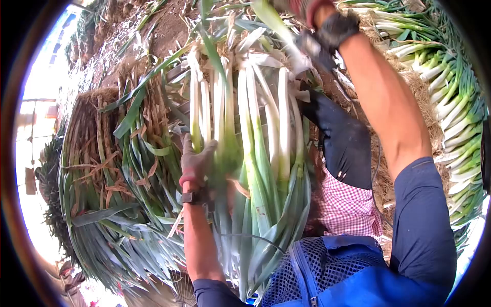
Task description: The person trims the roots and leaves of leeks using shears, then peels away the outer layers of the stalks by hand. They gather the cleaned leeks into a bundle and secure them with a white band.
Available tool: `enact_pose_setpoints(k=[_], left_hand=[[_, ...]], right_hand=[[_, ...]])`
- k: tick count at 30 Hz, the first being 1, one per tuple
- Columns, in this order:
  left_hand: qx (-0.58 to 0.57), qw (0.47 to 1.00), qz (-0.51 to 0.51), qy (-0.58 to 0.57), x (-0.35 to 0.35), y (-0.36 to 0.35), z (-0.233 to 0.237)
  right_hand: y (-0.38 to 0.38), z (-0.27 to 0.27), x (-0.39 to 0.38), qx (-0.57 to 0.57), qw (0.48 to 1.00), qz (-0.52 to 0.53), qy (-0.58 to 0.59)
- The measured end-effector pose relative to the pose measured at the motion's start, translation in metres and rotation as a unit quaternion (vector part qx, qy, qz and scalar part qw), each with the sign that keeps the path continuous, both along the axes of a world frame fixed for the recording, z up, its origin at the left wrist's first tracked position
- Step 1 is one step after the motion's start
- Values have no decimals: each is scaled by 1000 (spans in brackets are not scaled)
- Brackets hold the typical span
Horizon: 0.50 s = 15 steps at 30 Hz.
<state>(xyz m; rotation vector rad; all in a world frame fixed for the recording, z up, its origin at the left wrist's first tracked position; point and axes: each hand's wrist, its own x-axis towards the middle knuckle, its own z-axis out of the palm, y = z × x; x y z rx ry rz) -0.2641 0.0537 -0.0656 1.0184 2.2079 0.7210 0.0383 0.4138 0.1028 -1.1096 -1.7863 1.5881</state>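
Note:
My left hand (197,161), in a grey and red glove, rests with fingers spread at the left side of a row of cleaned leeks (250,133), whose white ends point away from me. At the top edge, my right hand (302,7) is gloved and blurred by motion; its fingers are partly cut off by the frame. Beside it a blurred pale green leaf or stalk (273,23) hangs down to the left. Whether the right hand holds it cannot be made out.
A large pile of uncleaned leeks (102,169) with brown outer leaves lies at the left. Cleaned leeks (450,112) form a curved row at the right. Loose leaves and soil (163,28) cover the ground ahead. A thin cable runs near my legs.

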Motion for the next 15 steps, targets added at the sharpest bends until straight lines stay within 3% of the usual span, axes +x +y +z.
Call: enact_pose_setpoints(k=[1, 2, 3, 4, 5, 7, 8, 9, 10, 11, 12, 13, 15], left_hand=[[0, 1000, -3, -2, 1, 1, -4], [17, 999, -21, 36, -1, 1, -11], [35, 996, -39, 74, -3, 1, -16], [42, 993, -56, 94, -4, 1, -17], [43, 993, -57, 93, -1, 3, -12], [-1, 998, -28, 62, 9, 9, 3], [-4, 998, -24, 55, 5, 9, -1], [-6, 998, -27, 57, 4, 9, 0], [-4, 998, -24, 57, 3, 9, 1], [-4, 998, -23, 58, 4, 8, 1], [-7, 998, -26, 60, 6, 7, 2], [-6, 999, -23, 45, 7, 7, 3], [1, 1000, -14, 16, 9, 7, 6]], right_hand=[[-8, 27, 8, 132, 987, -85, -25], [22, 4, 22, 48, 985, 16, 163], [76, -48, 46, -38, 931, 116, 344], [113, -124, 71, 165, 925, 44, 341], [29, -94, 64, 262, 962, -47, 55], [-30, -108, 60, 166, 955, -110, -220], [-60, -158, 67, 173, 960, -44, -214], [-106, -140, 59, 118, 931, -13, -345], [-134, -198, 51, 18, 941, -194, -277], [-156, -190, 46, -92, 914, -125, -375], [-165, -221, 47, 55, 868, 95, -484], [-177, -279, 48, 201, 749, 308, -552], [-189, -429, 72, 354, 691, 316, -546]])
